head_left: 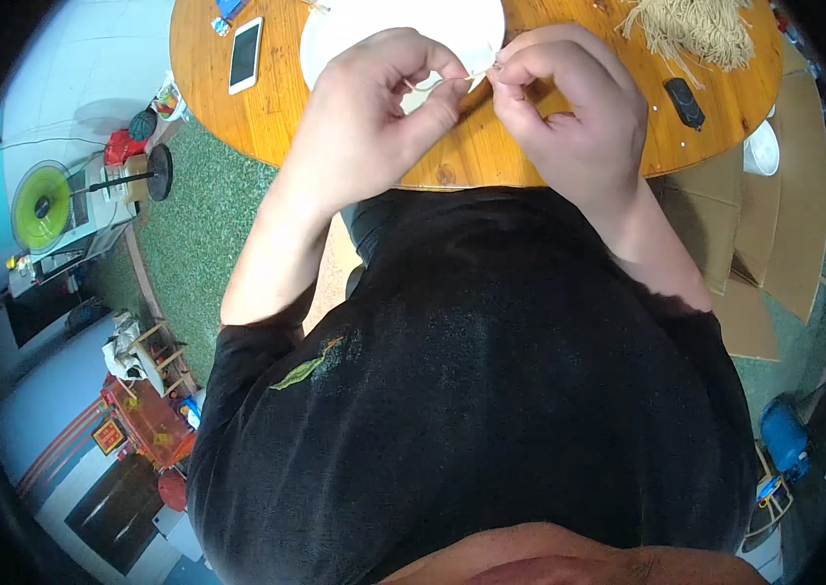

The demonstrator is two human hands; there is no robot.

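Between my two hands a short thin pale string (476,75) runs from fingertip to fingertip above the near edge of a round wooden table. My left hand (366,122) pinches one end between thumb and forefinger. The other end lies in the pinch of my right hand (579,112); something tiny there is too small to make out. Behind the hands a white round plate or tray (403,19) lies on the table, partly covered by them. A heap of beige strings (701,29) rests beyond my right hand.
On the wooden table (237,122), a white phone (246,56) lies left and a small black device (684,103) right. Flattened cardboard (784,214) and a white bucket (762,149) stand at the right. A green fan (42,207) is on the left.
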